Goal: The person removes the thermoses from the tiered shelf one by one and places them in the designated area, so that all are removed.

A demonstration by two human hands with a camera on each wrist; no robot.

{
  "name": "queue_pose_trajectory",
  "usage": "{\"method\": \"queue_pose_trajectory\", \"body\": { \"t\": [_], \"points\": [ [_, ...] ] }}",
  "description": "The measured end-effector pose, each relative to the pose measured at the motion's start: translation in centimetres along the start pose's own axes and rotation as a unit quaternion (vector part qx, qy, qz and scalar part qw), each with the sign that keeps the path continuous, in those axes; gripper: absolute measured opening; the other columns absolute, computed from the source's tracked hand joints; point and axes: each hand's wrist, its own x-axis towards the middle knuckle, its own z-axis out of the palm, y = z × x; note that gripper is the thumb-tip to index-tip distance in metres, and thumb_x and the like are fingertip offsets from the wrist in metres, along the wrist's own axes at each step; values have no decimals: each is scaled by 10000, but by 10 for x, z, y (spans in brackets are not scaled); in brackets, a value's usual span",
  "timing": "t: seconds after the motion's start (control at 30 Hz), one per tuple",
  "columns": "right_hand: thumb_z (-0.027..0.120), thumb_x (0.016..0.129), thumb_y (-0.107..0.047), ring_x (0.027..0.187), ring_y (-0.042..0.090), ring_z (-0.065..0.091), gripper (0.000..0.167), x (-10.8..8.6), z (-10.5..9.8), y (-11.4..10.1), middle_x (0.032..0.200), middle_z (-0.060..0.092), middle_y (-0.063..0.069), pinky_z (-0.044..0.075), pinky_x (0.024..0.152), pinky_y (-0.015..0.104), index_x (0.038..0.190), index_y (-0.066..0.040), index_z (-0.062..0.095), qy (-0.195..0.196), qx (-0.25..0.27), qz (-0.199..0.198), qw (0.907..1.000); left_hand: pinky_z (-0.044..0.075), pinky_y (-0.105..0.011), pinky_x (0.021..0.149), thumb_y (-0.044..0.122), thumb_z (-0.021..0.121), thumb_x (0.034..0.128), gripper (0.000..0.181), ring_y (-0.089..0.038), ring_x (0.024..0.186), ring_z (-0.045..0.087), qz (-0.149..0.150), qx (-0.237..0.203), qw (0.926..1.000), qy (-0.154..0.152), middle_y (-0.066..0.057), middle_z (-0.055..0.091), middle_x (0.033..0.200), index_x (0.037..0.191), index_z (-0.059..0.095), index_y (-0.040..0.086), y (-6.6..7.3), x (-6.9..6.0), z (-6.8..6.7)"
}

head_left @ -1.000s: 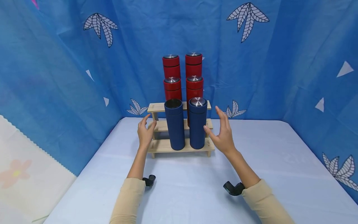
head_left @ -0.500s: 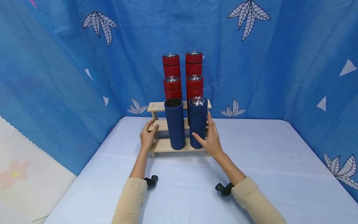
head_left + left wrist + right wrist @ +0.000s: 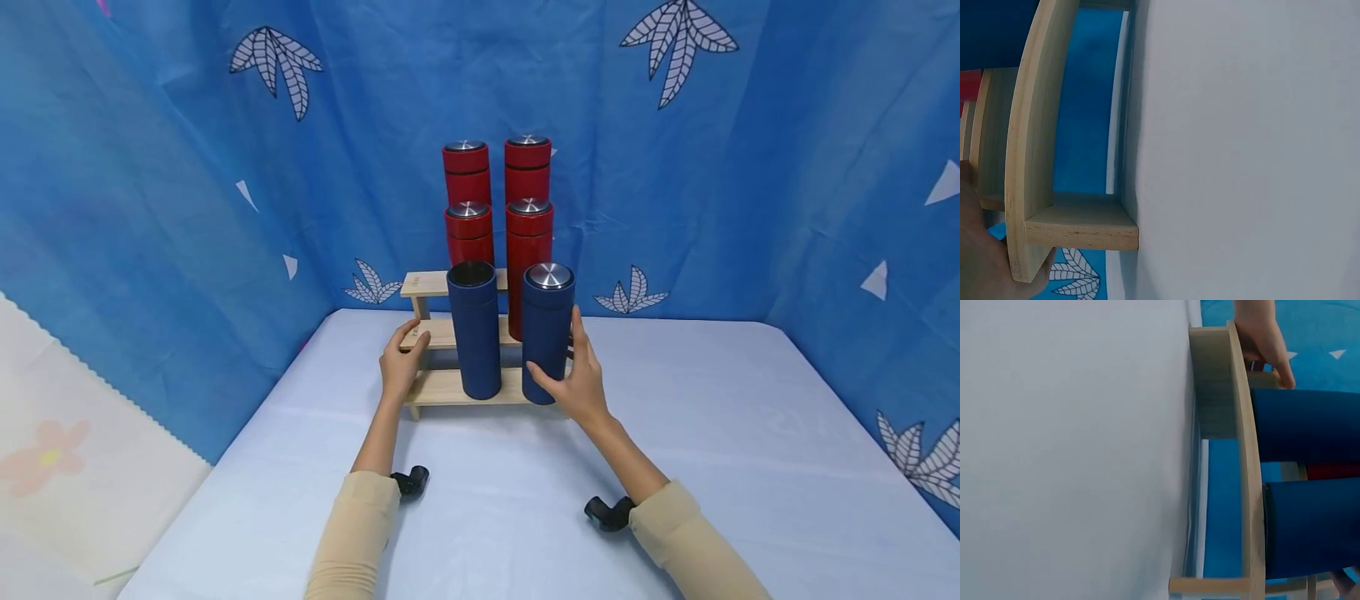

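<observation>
My right hand (image 3: pixel 577 387) grips the right blue thermos flask (image 3: pixel 547 333), thumb on its near side and fingers around its right side. This flask has a shiny silver lid top and stands over the bottom step of a wooden tiered rack (image 3: pixel 431 389); whether its base touches the board I cannot tell. My left hand (image 3: pixel 401 362) holds the left end of the rack's middle step, also seen past the bottom board (image 3: pixel 1025 156) in the left wrist view. Beside the gripped flask, another blue thermos flask (image 3: pixel 475 333) with a dark top stands upright on the bottom step.
Two red flasks, one of them the right red flask (image 3: pixel 529 242), stand on the middle step. Behind them two more, including the back left red flask (image 3: pixel 467 175), are higher up. A white cloth (image 3: pixel 480 500) covers the table, and a blue curtain (image 3: pixel 390 150) hangs behind.
My right hand has come in from the right, closed round the right blue flask and shifted it slightly right. The left hand has moved onto the rack's middle step and holds it.
</observation>
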Motion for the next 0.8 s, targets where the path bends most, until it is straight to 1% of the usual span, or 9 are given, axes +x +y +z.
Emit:
{"method": "queue_pose_trajectory", "body": {
  "t": [0.1,0.2,0.33,0.47,0.57,0.63,0.7,0.8],
  "points": [
    [790,694,-130,1054,347,530,1057,-3,-10,7,1352,411,187,480,790,493,1491,-153,95,151,-60,-143,9998,461,-335,657,522,594,845,486,-233,805,598,28,12,10000,67,-17,557,1255,1272,548,294,-2,1,0],
    [798,660,-99,1034,367,532,1066,-6,-22,14,1336,423,205,478,768,520,1480,-109,118,385,-99,-300,9988,463,-335,666,543,590,837,501,-228,801,597,31,23,9999,111,-8,554,1262,1269,551,293,-3,2,0],
    [799,645,-73,1024,371,532,1071,-5,-40,22,1326,425,205,473,758,539,1475,-95,123,740,-219,-260,9967,461,-331,665,547,590,834,503,-220,790,589,31,5,9999,115,-4,554,1263,1265,554,289,-4,2,0],
    [800,660,-62,1024,373,529,1077,6,-54,31,1322,418,195,467,761,544,1481,-120,106,968,-399,-127,9944,458,-319,646,513,592,851,484,-220,774,581,78,-10,9999,89,-16,558,1253,1273,549,280,-4,2,0],
    [797,681,-74,1055,394,516,1073,17,-59,41,1354,389,192,458,774,553,1485,-137,89,987,-480,-93,9939,456,-309,625,487,594,862,467,-221,756,580,100,3,9999,90,-32,576,1217,1278,546,280,-4,2,1],
    [792,700,-88,1099,402,494,1076,23,-60,48,1392,353,183,449,790,560,1491,-168,69,933,-537,-50,9942,456,-309,621,482,593,865,464,-222,753,580,99,4,9999,81,-36,581,1208,1280,545,279,-4,1,1],
    [789,716,-100,1147,404,467,1079,29,-60,57,1418,322,173,438,809,565,1496,-200,49,866,-607,24,9944,457,-312,626,488,591,864,468,-221,760,580,83,7,9999,80,-27,569,1233,1280,545,279,-3,1,2],
    [789,729,-120,1217,391,409,1091,35,-57,72,1451,276,157,399,865,570,1497,-242,24,780,-721,238,9941,458,-323,642,497,590,860,475,-222,781,580,52,-8,10000,76,-16,546,1271,1278,545,277,-2,1,3]
  ]
}}
